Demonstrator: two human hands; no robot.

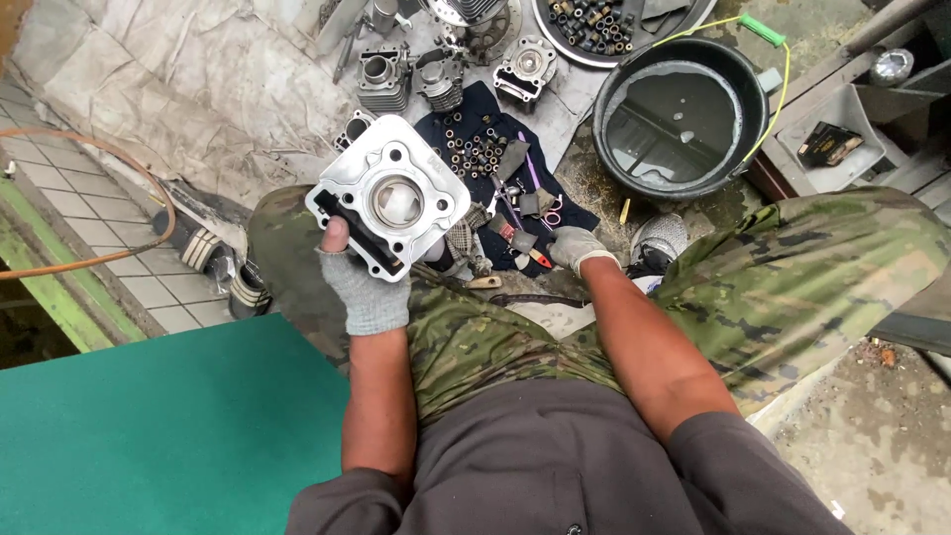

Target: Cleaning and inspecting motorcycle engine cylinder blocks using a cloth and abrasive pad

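- Head view: left hand (365, 282), in a grey glove, grips an engine cylinder block (388, 198) up over the left knee, bore facing the camera.
- Right hand (577, 248) reaches down to the dark cloth (456, 119) strewn with small parts; can't tell if it's grasping anything.
- Looks like inspection; next up probably means picking the right small part.
- Ground: grey tarp (198, 89), black water basin (684, 114), green board (168, 426).

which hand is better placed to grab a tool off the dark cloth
Right. The right hand is down at the edge of the dark cloth beside the small tools and looks free, while the left hand is holding up the engine cylinder.
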